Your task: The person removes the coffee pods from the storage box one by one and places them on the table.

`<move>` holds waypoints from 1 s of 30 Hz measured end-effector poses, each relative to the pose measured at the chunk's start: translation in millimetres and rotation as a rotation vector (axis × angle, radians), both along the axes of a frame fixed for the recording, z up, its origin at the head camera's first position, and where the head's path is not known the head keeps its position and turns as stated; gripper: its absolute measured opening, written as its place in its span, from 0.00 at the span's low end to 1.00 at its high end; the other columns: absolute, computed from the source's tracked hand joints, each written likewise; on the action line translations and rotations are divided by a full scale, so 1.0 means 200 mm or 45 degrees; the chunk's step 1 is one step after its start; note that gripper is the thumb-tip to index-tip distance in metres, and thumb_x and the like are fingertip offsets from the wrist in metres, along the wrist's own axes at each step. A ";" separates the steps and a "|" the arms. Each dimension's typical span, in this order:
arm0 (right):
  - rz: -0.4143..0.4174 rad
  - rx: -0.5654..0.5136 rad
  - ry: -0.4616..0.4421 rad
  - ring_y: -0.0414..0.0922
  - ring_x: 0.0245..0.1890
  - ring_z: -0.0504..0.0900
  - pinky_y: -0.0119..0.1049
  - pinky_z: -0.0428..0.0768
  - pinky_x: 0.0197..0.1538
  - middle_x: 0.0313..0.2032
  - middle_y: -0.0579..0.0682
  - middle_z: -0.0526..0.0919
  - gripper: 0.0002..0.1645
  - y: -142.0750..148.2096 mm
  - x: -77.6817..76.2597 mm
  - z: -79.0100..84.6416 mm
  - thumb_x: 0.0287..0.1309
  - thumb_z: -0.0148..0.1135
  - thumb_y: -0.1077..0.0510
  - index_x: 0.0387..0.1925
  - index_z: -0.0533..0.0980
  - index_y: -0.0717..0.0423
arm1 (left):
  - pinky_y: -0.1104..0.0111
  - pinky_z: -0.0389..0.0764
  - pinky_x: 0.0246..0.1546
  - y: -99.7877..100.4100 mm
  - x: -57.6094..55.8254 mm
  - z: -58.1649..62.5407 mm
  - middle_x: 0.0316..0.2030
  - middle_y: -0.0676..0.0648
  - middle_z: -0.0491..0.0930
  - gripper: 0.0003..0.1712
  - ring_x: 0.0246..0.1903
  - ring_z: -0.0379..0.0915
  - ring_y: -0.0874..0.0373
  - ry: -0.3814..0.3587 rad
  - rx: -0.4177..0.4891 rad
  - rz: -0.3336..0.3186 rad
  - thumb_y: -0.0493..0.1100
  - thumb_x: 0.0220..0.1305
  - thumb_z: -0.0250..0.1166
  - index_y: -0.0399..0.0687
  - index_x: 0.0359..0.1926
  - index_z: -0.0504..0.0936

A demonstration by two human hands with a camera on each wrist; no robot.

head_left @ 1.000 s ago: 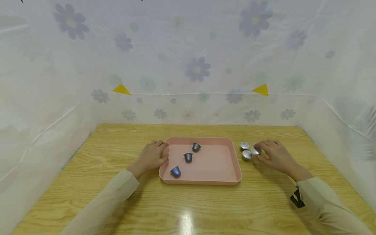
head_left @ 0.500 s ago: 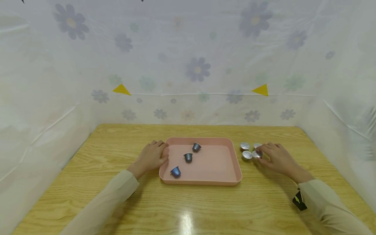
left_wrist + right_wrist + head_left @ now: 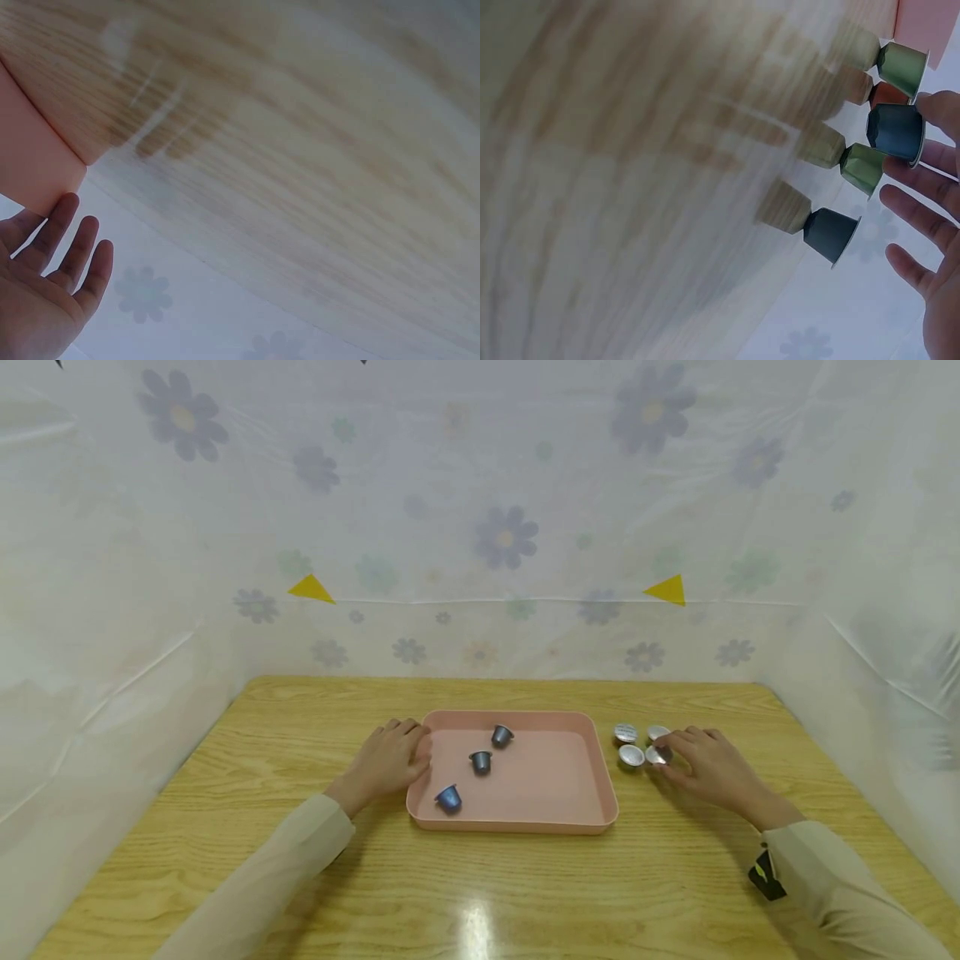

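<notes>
In the head view my left hand (image 3: 386,758) rests at the left wall of a pink tray (image 3: 540,777). The left wrist view has its fairly straight fingers touching the tray's corner (image 3: 64,184). Inside the tray lie a blue coffee capsule (image 3: 449,799) and two dark ones (image 3: 481,762), tipped over. Right of the tray, my right hand (image 3: 708,772) pinches a dark blue coffee capsule (image 3: 896,131) between thumb and finger, its foil lid (image 3: 659,754) facing up. Close around it stand green capsules (image 3: 862,166), an orange capsule (image 3: 889,94) and a dark capsule (image 3: 831,234).
The wooden table (image 3: 480,893) carries everything. Three other silver-lidded capsules (image 3: 626,733) show beside the pinched one in the head view; the hand hides the rest. White flowered sheeting (image 3: 480,635) encloses the table at the back and both sides.
My right hand has shifted slightly nearer and rightward with the pinched capsule, uncovering another silver lid behind it. The left hand, the tray and its capsules stay where they were.
</notes>
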State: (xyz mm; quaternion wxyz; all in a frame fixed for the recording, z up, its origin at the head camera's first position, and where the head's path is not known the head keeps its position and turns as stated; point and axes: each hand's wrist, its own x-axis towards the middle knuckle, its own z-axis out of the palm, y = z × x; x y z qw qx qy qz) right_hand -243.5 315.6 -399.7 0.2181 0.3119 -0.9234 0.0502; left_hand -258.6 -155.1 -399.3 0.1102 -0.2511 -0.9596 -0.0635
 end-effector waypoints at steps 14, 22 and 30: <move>-0.011 0.006 -0.036 0.46 0.34 0.77 0.53 0.72 0.41 0.31 0.45 0.81 0.18 0.01 0.02 -0.01 0.43 0.69 0.56 0.40 0.78 0.53 | 0.54 0.74 0.46 0.00 0.00 0.00 0.48 0.45 0.76 0.23 0.47 0.71 0.47 0.001 -0.004 0.003 0.50 0.59 0.57 0.43 0.52 0.76; -0.014 -0.001 -0.039 0.45 0.33 0.77 0.53 0.72 0.41 0.30 0.45 0.81 0.18 0.03 0.02 -0.01 0.42 0.70 0.58 0.38 0.77 0.53 | 0.53 0.74 0.46 0.00 0.00 0.00 0.48 0.45 0.75 0.23 0.47 0.71 0.47 -0.016 0.004 0.006 0.50 0.59 0.58 0.43 0.53 0.75; -0.027 0.010 -0.021 0.45 0.31 0.77 0.53 0.72 0.41 0.29 0.45 0.80 0.18 0.04 0.02 -0.02 0.41 0.70 0.58 0.38 0.77 0.53 | 0.53 0.74 0.46 0.01 0.00 0.01 0.48 0.45 0.76 0.23 0.47 0.71 0.46 -0.015 0.009 0.008 0.49 0.59 0.58 0.42 0.53 0.75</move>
